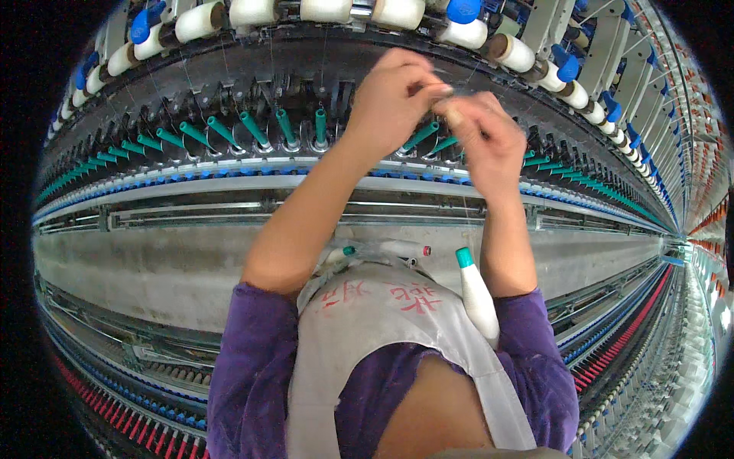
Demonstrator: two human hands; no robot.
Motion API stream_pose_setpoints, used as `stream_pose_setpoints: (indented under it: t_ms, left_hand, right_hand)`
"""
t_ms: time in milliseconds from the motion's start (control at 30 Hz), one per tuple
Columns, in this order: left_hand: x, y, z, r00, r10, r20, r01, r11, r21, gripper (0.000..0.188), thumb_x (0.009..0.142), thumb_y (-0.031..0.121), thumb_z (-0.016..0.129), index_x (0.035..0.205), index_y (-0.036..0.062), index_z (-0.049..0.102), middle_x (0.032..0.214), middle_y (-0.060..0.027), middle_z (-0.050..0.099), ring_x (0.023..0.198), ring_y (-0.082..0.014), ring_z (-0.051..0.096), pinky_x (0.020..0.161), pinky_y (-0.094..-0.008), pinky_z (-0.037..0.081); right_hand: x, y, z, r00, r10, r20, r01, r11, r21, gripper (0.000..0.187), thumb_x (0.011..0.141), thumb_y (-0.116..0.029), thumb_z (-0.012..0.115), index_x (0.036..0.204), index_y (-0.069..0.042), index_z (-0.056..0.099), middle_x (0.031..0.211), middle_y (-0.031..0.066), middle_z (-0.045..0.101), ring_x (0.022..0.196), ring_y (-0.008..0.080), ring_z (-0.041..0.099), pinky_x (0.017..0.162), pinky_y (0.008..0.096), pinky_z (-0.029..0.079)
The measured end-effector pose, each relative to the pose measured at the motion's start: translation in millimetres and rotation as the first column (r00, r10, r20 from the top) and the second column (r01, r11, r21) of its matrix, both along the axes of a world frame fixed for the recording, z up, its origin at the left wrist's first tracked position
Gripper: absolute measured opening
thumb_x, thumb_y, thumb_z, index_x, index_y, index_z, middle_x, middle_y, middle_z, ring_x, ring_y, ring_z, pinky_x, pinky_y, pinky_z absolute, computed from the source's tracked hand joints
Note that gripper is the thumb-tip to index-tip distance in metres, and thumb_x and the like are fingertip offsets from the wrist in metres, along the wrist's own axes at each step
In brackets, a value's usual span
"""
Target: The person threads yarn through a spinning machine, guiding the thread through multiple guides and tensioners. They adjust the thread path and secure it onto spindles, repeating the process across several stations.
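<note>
My left hand (394, 103) and my right hand (483, 134) meet in front of the spinning frame, raised above its row of teal bobbin tubes (321, 126). Thumb and fingers are pinched together on both, fingertips almost touching. Motion blurs them, and whatever lies between the fingertips is too fine to make out. Below my right forearm, a yarn bobbin (479, 302) with white yarn and a teal tip leans against my apron (367, 294). A faint thread rises from near its tip toward my right hand. More bobbins (401, 248) stick out at the apron's top edge.
White yarn rolls (325, 9) line the machine's upper part, with blue plastic parts (463, 11) between them. A metal rail (252, 174) runs along its front. Behind me stands another machine with red tubes (115, 413). A long aisle recedes to the right.
</note>
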State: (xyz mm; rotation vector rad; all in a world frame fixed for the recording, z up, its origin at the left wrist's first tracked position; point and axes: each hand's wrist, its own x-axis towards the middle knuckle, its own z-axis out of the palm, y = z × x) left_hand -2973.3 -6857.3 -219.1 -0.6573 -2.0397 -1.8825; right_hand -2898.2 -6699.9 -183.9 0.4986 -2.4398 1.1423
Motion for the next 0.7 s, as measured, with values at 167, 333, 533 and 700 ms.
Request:
stream_pose_setpoints:
  t_ms: [167, 333, 533, 700]
  left_hand:
    - [25.8, -25.3, -30.6, 0.87, -0.313, 0.38, 0.146, 0.902, 0.407, 0.02, 0.098, 0.025, 0.065, 0.097, 0.0056, 0.067, 0.086, -0.0033, 0.061, 0.065, -0.0104, 0.048, 0.059, -0.0249, 0.039]
    - [65.2, -85.0, -42.8, 0.514, -0.741, 0.432, 0.27, 0.618, 0.739, 0.021, 0.101, 0.027, 0.061, 0.095, 0.0071, 0.065, 0.066, 0.0039, 0.05, 0.057, -0.0046, 0.04, 0.052, -0.0244, 0.032]
    - [106.4, -179.3, -68.7, 0.627, -0.227, 0.745, 0.238, 0.967, 0.094, 0.018, 0.095, 0.021, 0.069, 0.098, 0.0033, 0.073, 0.072, 0.001, 0.059, 0.065, -0.0072, 0.053, 0.058, -0.0241, 0.041]
    - [128.7, -217.1, -81.8, 0.643, -0.222, 0.733, 0.511, 0.837, -0.194, 0.015, 0.089, 0.015, 0.075, 0.099, 0.004, 0.078, 0.084, -0.005, 0.069, 0.078, -0.0135, 0.063, 0.071, -0.0273, 0.051]
  right_hand:
    - [-46.9, 2.6, 70.7, 0.785, -0.315, -0.534, 0.61, 0.545, 0.575, 0.018, 0.096, -0.021, 0.068, 0.103, -0.007, 0.077, 0.093, 0.0076, 0.073, 0.082, 0.017, 0.067, 0.074, 0.0282, 0.051]
    - [-141.7, 5.2, 96.7, 0.749, -0.439, -0.496, 0.634, 0.694, 0.342, 0.018, 0.085, -0.018, 0.069, 0.089, -0.001, 0.074, 0.086, 0.0233, 0.069, 0.086, 0.0415, 0.067, 0.082, 0.0471, 0.053]
    - [-163.0, -5.5, 82.3, 0.856, -0.466, -0.225, 0.498, 0.86, 0.115, 0.013, 0.084, -0.009, 0.066, 0.084, 0.003, 0.071, 0.075, 0.0191, 0.069, 0.069, 0.0301, 0.067, 0.066, 0.0419, 0.051]
    - [-138.8, -15.2, 102.4, 0.859, -0.509, 0.053, 0.501, 0.857, 0.12, 0.014, 0.087, -0.007, 0.061, 0.084, 0.005, 0.068, 0.071, 0.0169, 0.065, 0.066, 0.0257, 0.062, 0.064, 0.0417, 0.048]
